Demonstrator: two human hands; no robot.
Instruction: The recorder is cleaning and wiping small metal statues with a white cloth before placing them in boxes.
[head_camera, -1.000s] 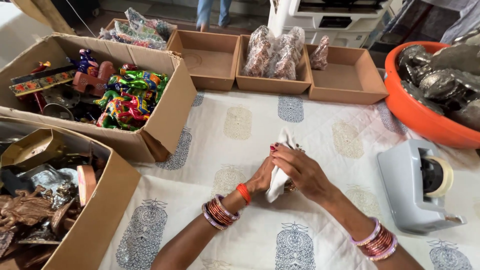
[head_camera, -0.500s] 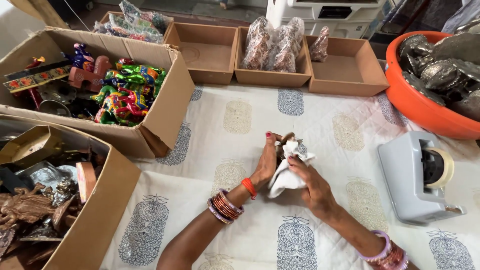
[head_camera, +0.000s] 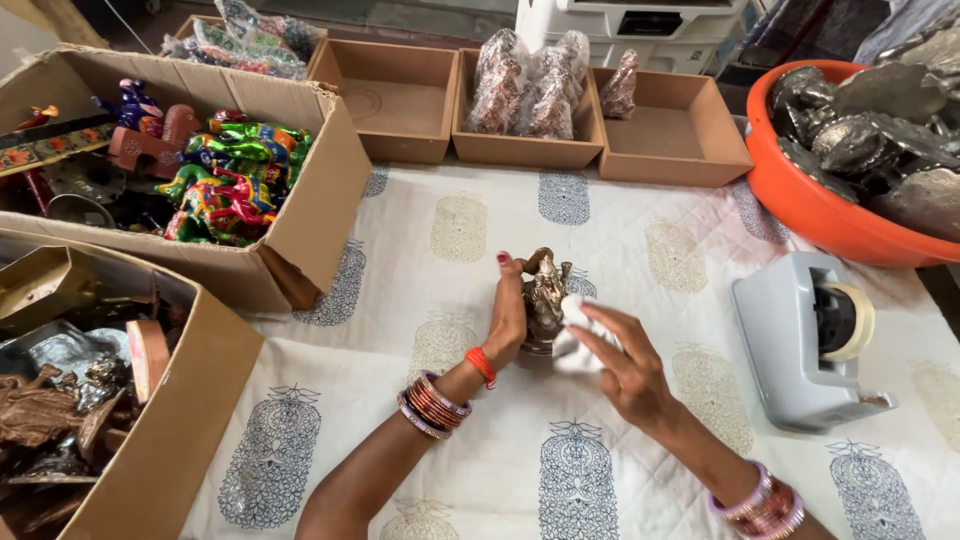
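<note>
The left hand (head_camera: 508, 318) closes around a small brass-coloured figurine (head_camera: 545, 297), standing it upright on the printed tablecloth (head_camera: 450, 420), which steadies it so the other hand can work on its face. The right hand (head_camera: 625, 365) presses a white cloth (head_camera: 580, 335) against the figurine's right side with its fingers mostly extended, pinching the cloth rather than clenching it; the hold looks suited to wiping or wrapping. One figurine and one cloth are in hand. Taking the figurine as the landmark: just to its right stands one grey tape dispenser (head_camera: 800, 340) with a roll of pale tape, within easy reach. Beyond it, along the far edge of the cloth, sit three shallow brown trays; the middle tray (head_camera: 525, 145) holds at least two figures bundled in clear wrap, a third bundle (head_camera: 620, 85) leans at the edge of the right tray (head_camera: 680, 155), and the left tray (head_camera: 400, 110) holds nothing. To the far right one orange tub (head_camera: 810, 215) is heaped with dark metal pieces, too piled to count. To the left are two open cardboard boxes: the farther box (head_camera: 320, 190) holds brightly painted animal figures, the nearer box (head_camera: 190, 400) brown carved pieces.
</note>
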